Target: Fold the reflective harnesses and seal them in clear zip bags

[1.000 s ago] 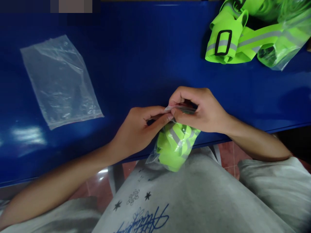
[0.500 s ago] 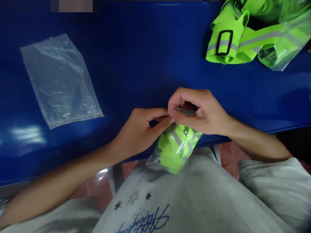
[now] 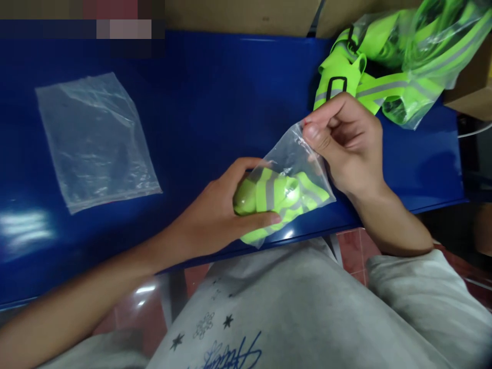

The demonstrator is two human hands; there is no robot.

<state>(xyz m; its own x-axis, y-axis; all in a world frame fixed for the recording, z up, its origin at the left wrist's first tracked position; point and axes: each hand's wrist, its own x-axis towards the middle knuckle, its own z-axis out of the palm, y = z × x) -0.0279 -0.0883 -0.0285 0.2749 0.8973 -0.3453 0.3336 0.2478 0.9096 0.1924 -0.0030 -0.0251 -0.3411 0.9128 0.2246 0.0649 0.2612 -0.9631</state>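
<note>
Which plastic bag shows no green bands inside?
The leftmost bag, flat on the blue table; the held bag and the upper-right bag both show green bands.

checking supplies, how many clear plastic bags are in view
3 visible: a flat bag at left on the blue table, a filled bag held by the left hand and right hand, and an upper-right bag around reflective straps; that pile may hide more.

One left hand (image 3: 221, 205) and one right hand (image 3: 359, 148) hold one filled clear bag (image 3: 286, 187). One flat clear bag (image 3: 102, 143) lies left of the left hand. Beyond the right hand, one black buckle (image 3: 329, 88) shows plainly among green bands (image 3: 388, 88) too jumbled to count. Under both hands is one blue table (image 3: 211, 102).
</note>
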